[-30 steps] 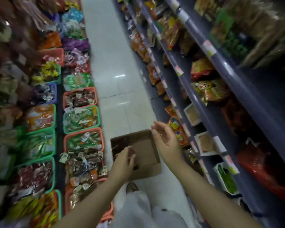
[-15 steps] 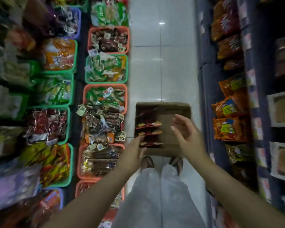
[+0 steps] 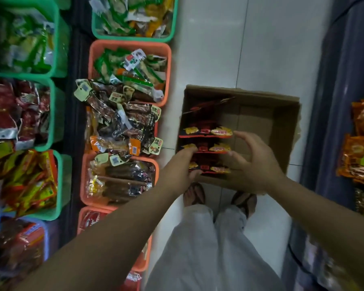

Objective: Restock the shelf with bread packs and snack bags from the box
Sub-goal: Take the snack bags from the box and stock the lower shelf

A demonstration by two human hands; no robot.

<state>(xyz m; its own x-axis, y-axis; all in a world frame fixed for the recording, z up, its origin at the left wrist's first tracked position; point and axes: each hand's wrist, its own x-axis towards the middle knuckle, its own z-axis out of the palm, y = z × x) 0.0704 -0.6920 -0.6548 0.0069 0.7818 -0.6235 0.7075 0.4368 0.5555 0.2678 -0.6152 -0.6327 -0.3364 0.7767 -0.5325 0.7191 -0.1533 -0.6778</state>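
An open cardboard box (image 3: pixel 282 114) sits on the white tiled floor in front of my feet. A row of dark snack bags (image 3: pixel 206 133) with red and yellow print stands along its left side; the right half shows bare cardboard. My left hand (image 3: pixel 181 166) reaches over the box's near left corner, fingertips touching the nearest bags. My right hand (image 3: pixel 254 162) hovers over the near edge with fingers spread and curved, holding nothing.
Orange baskets (image 3: pixel 168 66) and green baskets (image 3: pixel 57 114) full of packaged snacks line the floor on the left. A dark shelf unit (image 3: pixel 332 101) with orange snack packs (image 3: pixel 359 160) stands on the right. My sandalled feet (image 3: pixel 194 196) stand just behind the box.
My view has tilted further down and closer to the box. Both hands have dropped toward the near bags, the left now touching them.
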